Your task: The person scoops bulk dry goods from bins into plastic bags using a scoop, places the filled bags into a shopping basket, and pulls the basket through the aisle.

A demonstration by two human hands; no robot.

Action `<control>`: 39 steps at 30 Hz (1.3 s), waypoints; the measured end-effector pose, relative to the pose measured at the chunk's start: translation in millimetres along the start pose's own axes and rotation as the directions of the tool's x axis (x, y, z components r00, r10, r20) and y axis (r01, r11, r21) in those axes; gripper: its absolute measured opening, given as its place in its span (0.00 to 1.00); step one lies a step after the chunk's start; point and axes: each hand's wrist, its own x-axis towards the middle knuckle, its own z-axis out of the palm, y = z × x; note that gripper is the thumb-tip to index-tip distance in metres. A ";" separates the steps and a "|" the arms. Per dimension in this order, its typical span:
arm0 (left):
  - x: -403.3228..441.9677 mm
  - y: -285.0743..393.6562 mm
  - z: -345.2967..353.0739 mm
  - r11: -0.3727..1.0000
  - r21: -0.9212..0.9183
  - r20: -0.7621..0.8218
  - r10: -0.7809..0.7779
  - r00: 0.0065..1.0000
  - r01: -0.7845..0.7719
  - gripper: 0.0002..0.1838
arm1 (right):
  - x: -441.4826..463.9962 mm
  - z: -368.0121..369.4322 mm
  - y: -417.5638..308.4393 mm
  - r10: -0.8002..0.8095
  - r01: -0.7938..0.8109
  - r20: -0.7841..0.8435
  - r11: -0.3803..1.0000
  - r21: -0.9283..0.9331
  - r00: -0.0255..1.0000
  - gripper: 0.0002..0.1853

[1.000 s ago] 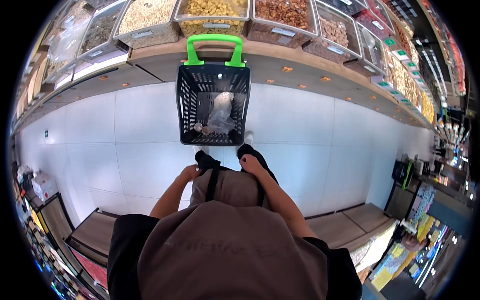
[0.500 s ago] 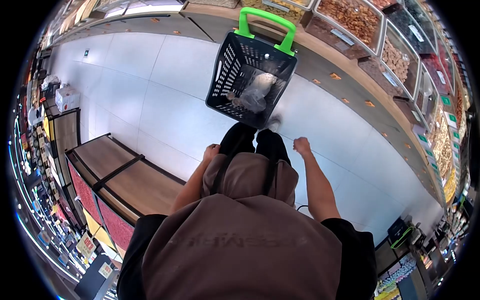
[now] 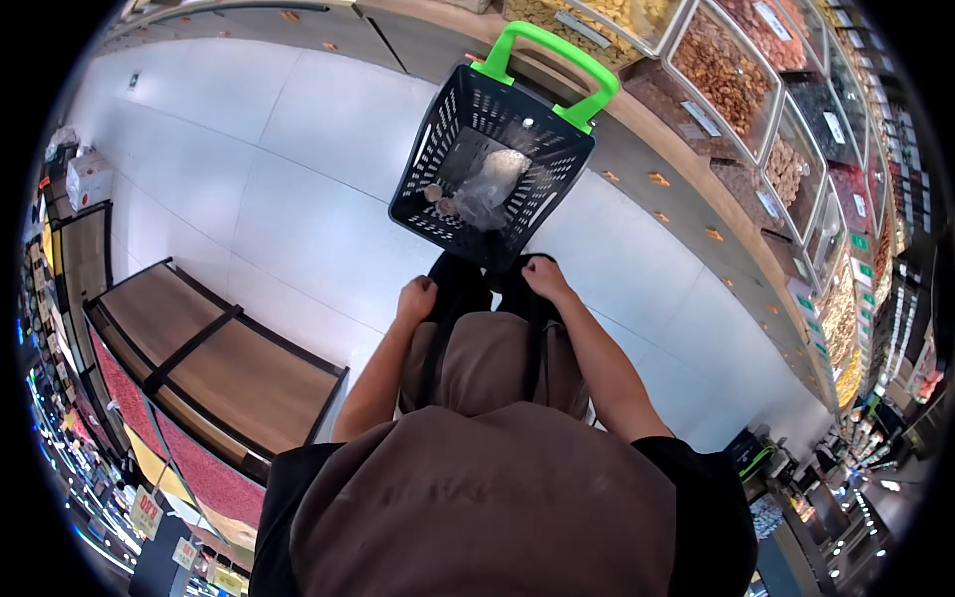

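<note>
My left hand [image 3: 417, 297] is curled closed beside my left thigh, with nothing showing in it. In front of my right thigh, my right hand [image 3: 543, 277] is bent into a loose fist, also with nothing visible inside. Just ahead of my legs is a dark shopping basket [image 3: 430, 159] with holed sides and a bright green handle [image 3: 567, 52]. Neither hand touches it. Inside lies a clear plastic bag [image 3: 483, 199] beside a pale, whitish item [image 3: 505, 164]. A few small round objects [image 3: 436, 197] sit at the basket's left, too blurred to name.
Clear bins of dried food [image 3: 724, 85] line a curved wooden counter [image 3: 637, 174] ahead and to the right. A low brown-topped display stand [image 3: 259, 373] with black edges is at my left. A white box [image 3: 90, 181] sits farther left. Pale tiled floor [image 3: 318, 169] surrounds the basket.
My right hand has swung inward from out at my side to the front of my right thigh. The surroundings have shifted in view; the basket remains ahead of me.
</note>
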 end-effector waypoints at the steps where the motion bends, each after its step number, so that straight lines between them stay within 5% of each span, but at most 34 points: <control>1: 6.9 -5.5 -0.1 1.000 0.008 -0.023 0.001 1.000 -0.001 0.18 | 6.8 -1.5 -8.3 -0.009 0.008 0.014 0.999 0.045 1.000 0.15; 7: 36.2 -1.6 -23.8 0.997 -0.003 0.093 -0.074 0.993 0.075 0.19 | 67.8 8.7 -29.2 0.004 -0.006 0.013 0.994 0.112 1.000 0.14; 9: 71.1 -21.4 -3.8 0.993 0.120 0.060 -0.016 0.998 0.008 0.18 | 97.1 14.2 -32.9 -0.013 0.007 0.054 0.994 0.112 0.998 0.13; 10: 78.3 -11.5 -5.2 0.999 -0.032 0.095 -0.034 0.995 0.037 0.18 | 118.9 37.9 -11.2 -0.147 0.146 -0.007 0.979 0.144 0.989 0.13; 13: 103.0 -23.6 16.6 0.988 0.122 0.120 -0.105 0.987 0.090 0.17 | 125.7 23.3 -18.9 0.020 0.009 0.193 0.989 -0.148 0.981 0.14; 15: 119.0 23.3 -0.1 0.991 -0.073 0.113 -0.105 0.988 0.114 0.17 | 141.8 16.6 -29.5 0.016 0.038 0.212 0.968 -0.246 0.977 0.14; 18: 154.1 27.1 24.7 0.995 -0.042 -0.010 -0.093 0.996 0.092 0.17 | 176.1 11.9 -33.0 0.039 -0.042 0.224 0.999 0.005 0.974 0.14; 19: 165.5 42.9 20.0 0.984 -0.040 0.033 -0.173 0.984 0.174 0.16 | 189.2 22.8 -20.2 -0.044 0.042 0.182 0.999 0.015 0.982 0.14; 21: 196.8 40.0 53.6 0.970 -0.121 0.012 -0.212 0.977 0.212 0.16 | 216.1 17.9 -5.0 0.103 -0.129 0.303 0.989 0.068 0.947 0.13; 23: 233.9 32.0 84.3 0.961 -0.103 0.008 -0.256 0.967 0.256 0.17 | 241.6 23.1 2.6 0.345 -0.469 0.446 0.860 0.203 0.826 0.12; 25: 277.1 -6.3 127.6 0.970 -0.130 0.058 -0.201 0.978 0.207 0.17 | 270.7 48.7 27.6 0.408 -0.544 0.490 0.822 0.170 0.770 0.13; 27: 303.3 -14.8 135.8 0.967 -0.077 0.144 -0.230 0.962 0.243 0.19 | 289.9 88.0 61.4 0.254 -0.347 0.361 0.912 0.219 0.897 0.15; 29: 324.6 -30.1 163.1 0.944 -0.110 0.010 -0.313 0.950 0.313 0.23 | 306.1 108.1 65.9 0.400 -0.506 0.314 0.732 0.456 0.861 0.15; 33: 368.2 -60.2 218.2 0.873 -0.295 0.064 -0.387 0.920 0.388 0.38 | 348.4 150.2 88.1 0.004 -0.004 0.050 1.000 0.000 0.999 0.22; 35: 383.7 -67.4 255.8 0.797 -0.449 0.140 -0.384 0.913 0.404 0.39 | 355.3 153.4 93.6 0.009 0.013 0.178 0.992 -0.122 0.984 0.27; 37: 403.5 -90.2 312.3 0.750 -0.458 0.050 -0.515 0.856 0.478 0.41 | 367.8 177.7 109.8 -0.120 0.122 0.139 0.993 -0.004 0.983 0.29; 39: 408.3 -75.1 305.0 0.696 -0.486 0.007 -0.602 0.798 0.529 0.41 | 382.3 200.8 134.7 -0.054 0.060 0.203 0.998 -0.022 0.978 0.29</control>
